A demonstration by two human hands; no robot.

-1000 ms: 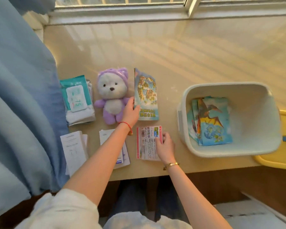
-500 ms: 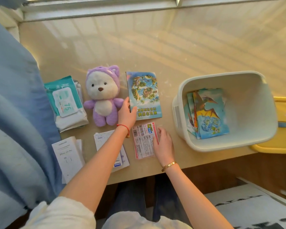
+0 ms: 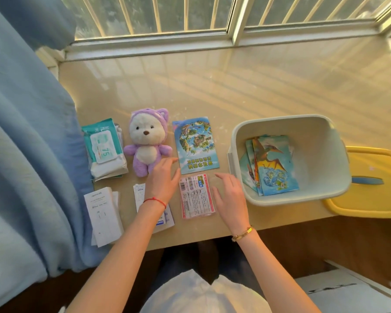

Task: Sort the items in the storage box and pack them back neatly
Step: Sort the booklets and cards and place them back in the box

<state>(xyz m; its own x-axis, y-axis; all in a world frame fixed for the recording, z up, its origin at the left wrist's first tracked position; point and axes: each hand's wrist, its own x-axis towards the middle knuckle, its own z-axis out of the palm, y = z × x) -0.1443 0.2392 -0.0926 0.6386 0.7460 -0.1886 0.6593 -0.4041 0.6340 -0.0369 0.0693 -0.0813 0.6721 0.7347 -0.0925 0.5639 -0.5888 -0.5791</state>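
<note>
A cream storage box [image 3: 287,199] stands at the right of the sill-top and holds a stack of dinosaur picture cards [image 3: 273,163]. Left of it lie a blue map booklet [image 3: 194,143], a pink-edged packet [image 3: 196,196], a purple plush bear [image 3: 145,143], a pack of wet wipes [image 3: 103,149], white leaflets [image 3: 103,216] and a blue-printed slip [image 3: 165,219]. My left hand [image 3: 164,179] hovers open between the bear and the booklet. My right hand [image 3: 229,195] hovers open just right of the packet. Neither hand holds anything.
A yellow lid [image 3: 373,184] lies behind the box at the right edge. A blue curtain [image 3: 25,136] hangs along the left side, touching the wipes. The barred window [image 3: 190,16] runs along the far side. The counter's front edge is just below my wrists.
My left hand has let go of the map booklet, which now lies flat. My right hand has lifted off the packet and moved right. The camera tilted up, showing the window.
</note>
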